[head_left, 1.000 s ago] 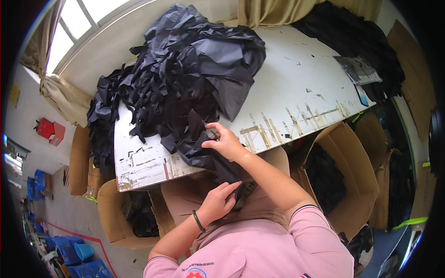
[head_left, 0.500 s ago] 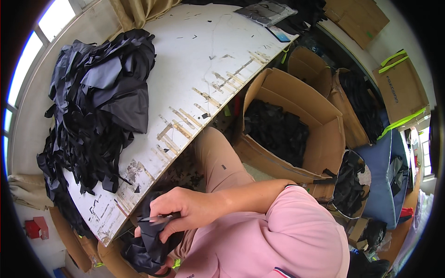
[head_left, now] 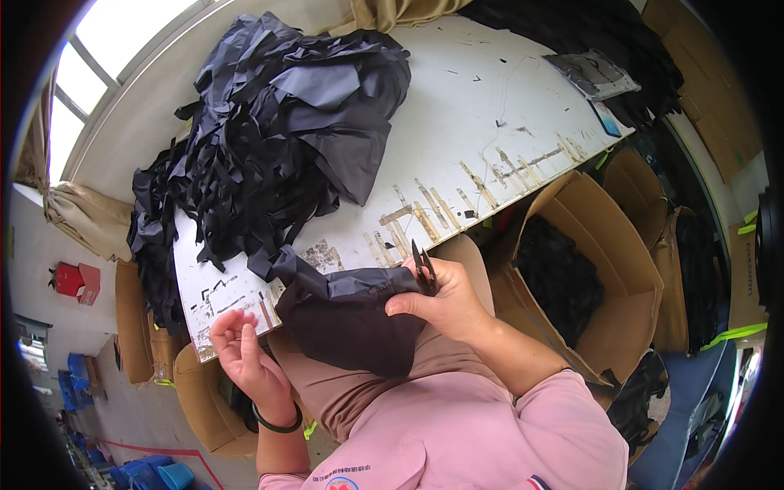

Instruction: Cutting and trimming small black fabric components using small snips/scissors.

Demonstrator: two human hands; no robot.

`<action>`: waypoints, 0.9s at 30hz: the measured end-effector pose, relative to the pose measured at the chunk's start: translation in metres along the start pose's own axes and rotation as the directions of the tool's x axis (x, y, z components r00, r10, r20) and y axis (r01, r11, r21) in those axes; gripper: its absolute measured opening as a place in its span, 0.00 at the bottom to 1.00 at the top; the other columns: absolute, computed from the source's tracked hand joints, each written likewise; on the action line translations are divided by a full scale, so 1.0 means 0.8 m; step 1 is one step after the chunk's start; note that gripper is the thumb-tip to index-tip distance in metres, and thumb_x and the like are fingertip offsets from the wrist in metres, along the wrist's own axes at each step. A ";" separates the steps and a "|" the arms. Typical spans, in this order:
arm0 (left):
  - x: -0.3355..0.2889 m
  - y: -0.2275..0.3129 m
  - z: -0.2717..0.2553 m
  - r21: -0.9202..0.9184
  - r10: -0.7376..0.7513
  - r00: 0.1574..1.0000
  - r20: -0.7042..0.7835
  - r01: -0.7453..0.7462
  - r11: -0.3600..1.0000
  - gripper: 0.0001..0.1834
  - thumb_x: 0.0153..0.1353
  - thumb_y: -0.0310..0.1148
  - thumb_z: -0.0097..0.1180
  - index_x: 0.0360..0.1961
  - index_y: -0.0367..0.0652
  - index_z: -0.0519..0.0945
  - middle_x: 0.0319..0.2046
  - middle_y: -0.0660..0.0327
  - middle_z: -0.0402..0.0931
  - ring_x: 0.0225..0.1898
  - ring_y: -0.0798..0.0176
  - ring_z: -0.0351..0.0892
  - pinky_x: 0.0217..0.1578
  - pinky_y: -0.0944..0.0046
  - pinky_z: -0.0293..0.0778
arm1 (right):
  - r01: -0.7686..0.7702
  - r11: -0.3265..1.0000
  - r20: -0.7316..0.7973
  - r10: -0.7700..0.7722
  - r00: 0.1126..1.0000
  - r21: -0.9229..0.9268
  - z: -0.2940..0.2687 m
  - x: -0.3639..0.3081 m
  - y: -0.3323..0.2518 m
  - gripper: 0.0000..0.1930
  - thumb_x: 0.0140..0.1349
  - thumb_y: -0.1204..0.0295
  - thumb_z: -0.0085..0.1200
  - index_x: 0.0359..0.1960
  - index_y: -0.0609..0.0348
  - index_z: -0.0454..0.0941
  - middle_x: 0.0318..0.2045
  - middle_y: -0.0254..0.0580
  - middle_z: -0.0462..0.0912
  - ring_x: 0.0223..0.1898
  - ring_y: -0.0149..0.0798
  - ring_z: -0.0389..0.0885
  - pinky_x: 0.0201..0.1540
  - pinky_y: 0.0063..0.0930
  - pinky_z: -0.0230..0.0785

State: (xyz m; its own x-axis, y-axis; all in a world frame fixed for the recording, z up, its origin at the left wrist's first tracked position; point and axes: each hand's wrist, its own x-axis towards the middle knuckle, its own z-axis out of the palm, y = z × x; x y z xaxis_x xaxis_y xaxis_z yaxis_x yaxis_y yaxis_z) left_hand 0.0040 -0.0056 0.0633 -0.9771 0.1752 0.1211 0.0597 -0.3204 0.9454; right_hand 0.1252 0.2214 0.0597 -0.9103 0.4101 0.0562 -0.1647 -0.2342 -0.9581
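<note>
A piece of thin black fabric (head_left: 351,322) hangs over my lap at the table's near edge. My right hand (head_left: 449,304) is closed on its right end, the thumb pressing the cloth. The same hand grips small dark thread snips (head_left: 424,268), their blades pointing up and away from me. To the left of the cloth, my left hand (head_left: 251,363) is raised with loosely bent fingers apart, holding nothing. A large heap of black fabric pieces and strips (head_left: 302,122) lies on the table beyond, spilling over its left edge.
The white table (head_left: 457,90) carries worn tape strips along its near edge. A phone (head_left: 605,119) and a plastic-wrapped packet (head_left: 592,75) lie at its far right. To my right stands a cardboard box (head_left: 625,278) with black pieces inside. Another box (head_left: 200,400) is at the lower left.
My view has swung left. Both hands have come up from low beside the table, and the bunched cloth is now spread out. My left hand has come off the cloth.
</note>
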 end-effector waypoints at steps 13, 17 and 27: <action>0.013 0.018 0.033 0.451 0.048 0.636 0.770 -0.597 0.663 0.17 0.43 0.35 0.73 0.32 0.44 0.79 0.25 0.63 0.75 0.28 0.59 0.74 0.58 0.45 0.63 | 0.005 0.991 0.162 0.017 0.987 -0.137 0.034 -0.009 0.031 0.06 0.54 0.80 0.64 0.30 0.59 0.78 0.27 0.25 0.78 0.29 0.18 0.69 0.30 0.15 0.62; 0.015 0.016 0.028 0.425 0.003 0.631 0.776 -0.526 0.737 0.12 0.44 0.30 0.72 0.22 0.43 0.77 0.19 0.65 0.73 0.23 0.61 0.73 0.55 0.52 0.67 | -0.027 0.992 0.192 0.050 0.980 -0.122 0.033 -0.010 0.022 0.08 0.52 0.79 0.66 0.32 0.60 0.78 0.29 0.28 0.79 0.29 0.19 0.70 0.30 0.16 0.62; 0.023 0.017 0.024 0.405 -0.087 0.553 0.829 -0.486 0.774 0.11 0.44 0.29 0.72 0.25 0.42 0.79 0.19 0.64 0.72 0.26 0.60 0.74 0.54 0.53 0.68 | 0.232 0.881 0.461 -0.018 0.887 -0.411 0.023 0.011 -0.010 0.11 0.52 0.82 0.63 0.37 0.62 0.79 0.39 0.39 0.81 0.38 0.35 0.79 0.38 0.26 0.72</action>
State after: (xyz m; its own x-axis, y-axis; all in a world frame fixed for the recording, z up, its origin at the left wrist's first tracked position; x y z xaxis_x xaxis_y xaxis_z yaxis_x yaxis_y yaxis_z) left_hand -0.0095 0.0111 0.0840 -0.3761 0.8960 0.2359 0.6041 0.0441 0.7957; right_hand 0.1114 0.2110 0.0730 -0.9797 -0.0383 0.1969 -0.2002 0.2515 -0.9469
